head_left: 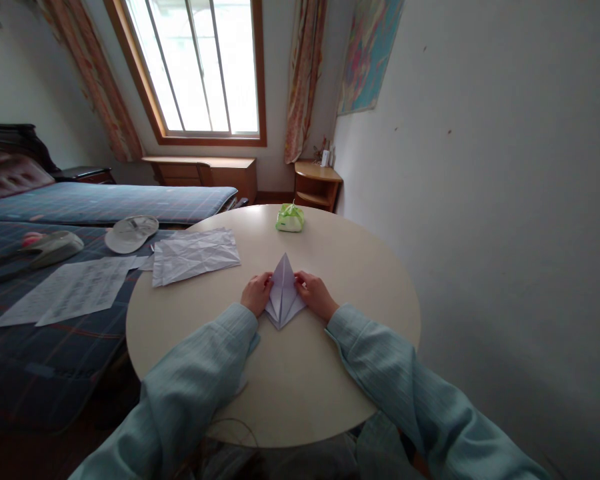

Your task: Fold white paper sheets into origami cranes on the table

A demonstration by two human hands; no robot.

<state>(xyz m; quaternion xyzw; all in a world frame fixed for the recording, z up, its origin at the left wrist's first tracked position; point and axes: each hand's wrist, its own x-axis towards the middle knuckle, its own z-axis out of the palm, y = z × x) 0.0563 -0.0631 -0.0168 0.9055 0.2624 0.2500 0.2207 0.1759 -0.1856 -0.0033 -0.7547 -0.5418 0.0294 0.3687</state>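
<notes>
A pale folded paper shape [284, 293], kite-like with a point away from me and a point toward me, lies on the round cream table [290, 387]. My left hand [257, 293] presses its left edge with curled fingers. My right hand [316, 295] pinches its right edge the same way. Both sleeves are light green.
A crumpled sheet of paper [195, 255] lies on the table's left side and a small green bundle [290, 219] sits at the far edge. A bed [55, 313] on the left carries printed sheets, a cap [130, 233] and an iron-like object. A white wall stands close on the right.
</notes>
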